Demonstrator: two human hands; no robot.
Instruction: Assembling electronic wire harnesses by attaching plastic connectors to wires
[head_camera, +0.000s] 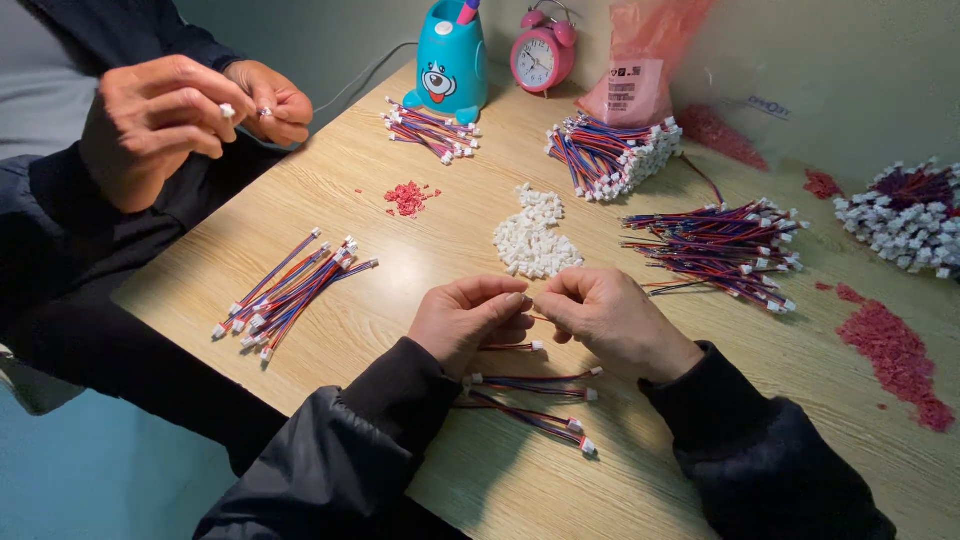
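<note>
My left hand (470, 318) and my right hand (605, 318) meet over the wooden table (420, 240), fingertips pinched together on a short red-and-blue wire lead with a white connector (512, 346) hanging below them. Just under my wrists lie a few finished leads (535, 398). A heap of loose white plastic connectors (530, 240) sits right beyond my fingers. To the right lies a spread of wire leads (720, 250).
Another person's two hands (190, 105) work a small white piece at the upper left. A bundle of leads (290, 290) lies left; more bundles (610, 150), (432, 130) at the back. Red scraps (895, 355), (408, 197), a blue toy-shaped holder (447, 60), pink alarm clock (541, 52), pink bag (640, 60).
</note>
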